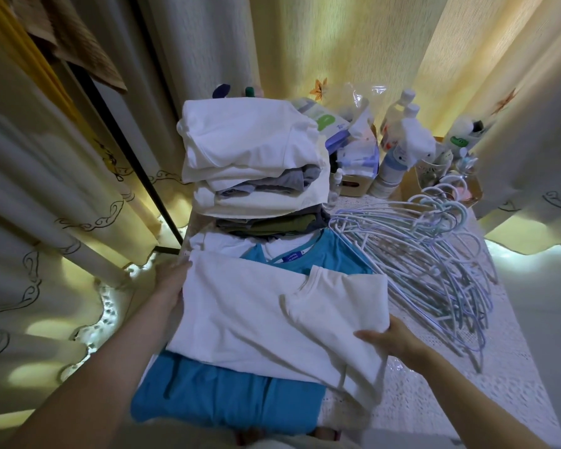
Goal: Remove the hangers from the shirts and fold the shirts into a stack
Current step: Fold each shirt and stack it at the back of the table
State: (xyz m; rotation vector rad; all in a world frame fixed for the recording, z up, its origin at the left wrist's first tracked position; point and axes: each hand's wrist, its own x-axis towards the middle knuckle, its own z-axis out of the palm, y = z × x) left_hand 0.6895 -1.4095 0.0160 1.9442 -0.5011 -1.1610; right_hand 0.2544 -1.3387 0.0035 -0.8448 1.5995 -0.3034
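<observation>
White shirt (256, 312) lies spread across the near part of the worktop (467, 400), on top of a blue shirt (227, 393) that shows above and below it. One sleeve is folded in over the body. My hands are well apart, one at each side of the white shirt. My left hand (172, 283) holds its far left edge, with the fingers tucked out of sight under the cloth. My right hand (389, 340) pinches the folded right edge, thumb on top. Behind the shirts stands a tall stack (253, 157) of folded ones, mostly white with grey and dark green in between. A heap of pale hangers (434, 254) lies to the right on the lace cover, with bottles (399, 134) behind it.
</observation>
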